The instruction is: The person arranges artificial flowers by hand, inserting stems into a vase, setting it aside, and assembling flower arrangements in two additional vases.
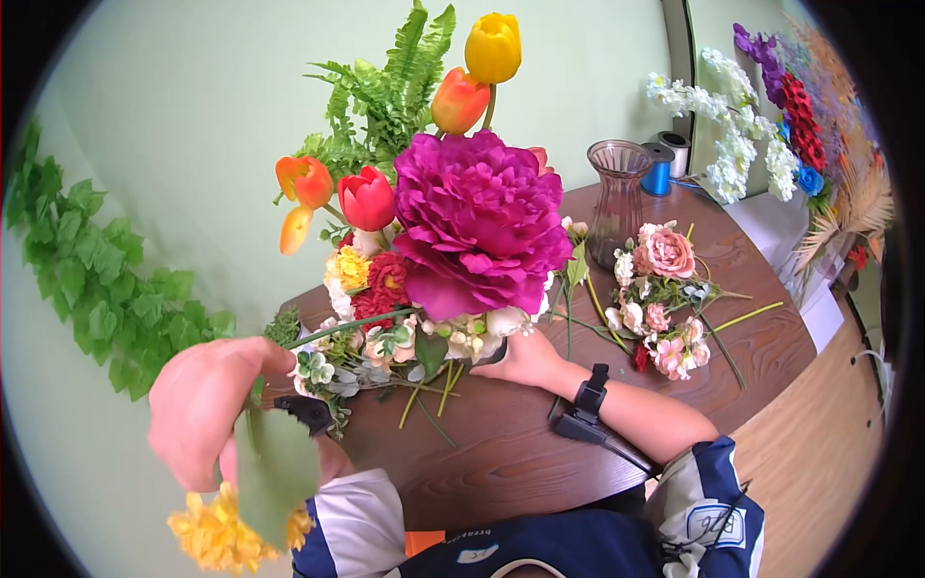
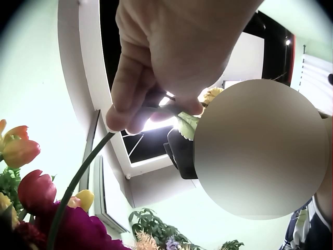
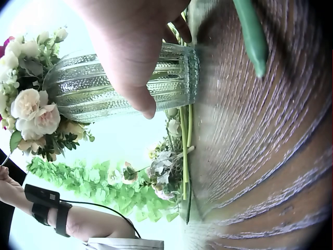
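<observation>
My left hand (image 1: 207,405) pinches the green stem (image 2: 86,166) of a yellow flower (image 1: 226,530). Its bloom hangs below the hand near my left sleeve, beside a broad green leaf (image 1: 270,462), while the stem's other end reaches into the bouquet. A ribbed glass vase (image 3: 88,88) carries the bouquet, and my right hand (image 3: 130,57) grips it low by the table. In the head view that hand (image 1: 525,361) is partly covered by blooms. A large magenta peony (image 1: 482,226) leads the bouquet, with a red tulip (image 1: 366,198), a yellow tulip (image 1: 492,48) and fern (image 1: 405,87) around it.
Right of the bouquet, pink flower stems (image 1: 665,252) lie on the brown table (image 1: 501,462). Behind them stand an empty glass vase (image 1: 617,193) and a blue ribbon spool (image 1: 657,170). White blossoms (image 1: 732,125) rise at far right; ivy (image 1: 96,279) hangs on the left wall.
</observation>
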A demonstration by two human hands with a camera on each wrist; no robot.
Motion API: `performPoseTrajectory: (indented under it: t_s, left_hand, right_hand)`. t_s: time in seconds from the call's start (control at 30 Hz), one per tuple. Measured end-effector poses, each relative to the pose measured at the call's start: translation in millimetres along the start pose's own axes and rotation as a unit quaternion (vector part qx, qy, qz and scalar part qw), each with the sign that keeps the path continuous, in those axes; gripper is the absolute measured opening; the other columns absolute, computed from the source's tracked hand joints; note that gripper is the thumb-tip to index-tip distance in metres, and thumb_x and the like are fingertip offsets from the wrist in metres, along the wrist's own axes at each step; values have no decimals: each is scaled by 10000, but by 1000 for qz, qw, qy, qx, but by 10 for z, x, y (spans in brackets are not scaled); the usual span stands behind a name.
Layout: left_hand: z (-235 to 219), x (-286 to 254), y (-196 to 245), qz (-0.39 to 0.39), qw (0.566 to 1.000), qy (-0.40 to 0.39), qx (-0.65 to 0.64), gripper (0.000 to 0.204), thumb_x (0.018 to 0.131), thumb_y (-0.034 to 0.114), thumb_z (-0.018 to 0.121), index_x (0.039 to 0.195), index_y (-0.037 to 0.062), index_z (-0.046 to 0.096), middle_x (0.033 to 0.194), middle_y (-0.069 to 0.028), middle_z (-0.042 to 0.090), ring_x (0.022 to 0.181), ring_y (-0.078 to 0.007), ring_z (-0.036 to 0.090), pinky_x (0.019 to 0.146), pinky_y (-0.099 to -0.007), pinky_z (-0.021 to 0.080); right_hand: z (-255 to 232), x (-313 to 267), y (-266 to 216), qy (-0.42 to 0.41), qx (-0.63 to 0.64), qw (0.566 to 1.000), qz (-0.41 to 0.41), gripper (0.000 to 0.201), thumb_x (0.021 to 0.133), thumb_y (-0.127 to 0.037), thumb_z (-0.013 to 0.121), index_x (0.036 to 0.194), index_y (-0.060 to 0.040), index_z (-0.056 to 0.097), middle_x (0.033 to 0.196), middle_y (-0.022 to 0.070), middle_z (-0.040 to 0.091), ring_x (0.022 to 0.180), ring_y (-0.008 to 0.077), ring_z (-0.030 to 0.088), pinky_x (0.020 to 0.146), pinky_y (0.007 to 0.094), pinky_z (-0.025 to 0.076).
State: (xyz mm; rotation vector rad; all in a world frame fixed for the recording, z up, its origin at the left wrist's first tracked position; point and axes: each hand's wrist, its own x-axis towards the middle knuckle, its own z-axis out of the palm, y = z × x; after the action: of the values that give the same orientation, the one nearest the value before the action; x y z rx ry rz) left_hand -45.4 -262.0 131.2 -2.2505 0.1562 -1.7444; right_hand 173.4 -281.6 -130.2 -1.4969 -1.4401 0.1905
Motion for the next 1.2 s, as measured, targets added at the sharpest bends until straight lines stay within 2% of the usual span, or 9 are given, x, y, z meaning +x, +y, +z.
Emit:
performPoseTrajectory:
  t_s: [0.1,0.27,0.4,0.83,0.93,0.97,1.07,1.1,1.2]
  left_hand:
    - [-41,88,26,-16,992,-95,86,260,782,177,456,688,-32,579,557,-102,592,481,-176,582,474,-256,456]
    - [-4,117,-114,-115,982,-146,-38,153,755,87,488,711,-23,585,572,-83,598,501,-165,588,495,-246,457]
    - [59,150,-81,-21,968,-245,-52,150,736,136,549,727,-8,591,576,-75,603,509,-194,603,503,-257,465]
    - [483,-624,-399,-223,920,-232,-225,221,624,86,721,816,7,645,678,-87,623,545,-227,600,513,-296,481]
    - [630,-739,-464,-89,960,-112,-242,219,622,73,718,821,9,653,745,-86,659,577,-232,622,549,-291,506]
    - [566,-792,-513,-224,902,-254,-267,213,630,57,714,825,-4,651,801,-105,670,652,-223,649,596,-290,519]
    - [534,-542,-359,-125,935,-243,-224,202,641,59,712,821,-13,656,848,-117,673,730,-211,661,643,-287,519]
    - [483,-501,-281,-210,915,-229,-255,191,639,51,702,813,-17,664,869,-120,671,774,-208,656,682,-288,516]
    - [383,-468,-184,-211,957,-101,-171,188,630,42,696,804,-22,667,852,-118,668,747,-210,648,674,-286,510]
  right_hand:
    - [-14,2,-7,4,1,1000,-19,872,597,-302,817,1309,-63,373,1208,208,507,1116,384,486,937,420,419]
    - [12,-4,8,17,5,1000,-10,742,591,-303,836,1176,-25,471,1125,177,530,1067,345,515,921,397,416]
    - [42,-9,43,26,10,1000,-5,758,587,-297,839,1186,-27,461,1131,181,533,1067,346,522,921,398,418]
    - [-26,9,-19,-9,6,1000,23,833,602,-337,805,1271,-22,420,1192,222,518,1116,368,494,950,407,419]
    - [38,18,76,-34,16,999,32,825,602,-327,805,1268,-24,425,1201,212,521,1124,362,490,959,406,412]
    - [11,25,38,-40,23,998,30,819,602,-327,805,1262,-20,431,1205,212,520,1123,362,490,960,404,411]
    - [9,21,37,-40,27,998,26,805,602,-331,805,1249,-14,445,1201,212,525,1118,362,494,959,402,411]
    - [23,17,46,-34,25,999,22,797,603,-335,804,1242,-12,453,1193,211,530,1113,362,497,957,401,412]
    - [56,9,96,-42,16,998,34,790,604,-346,804,1230,-5,462,1171,215,543,1096,367,509,946,398,420]
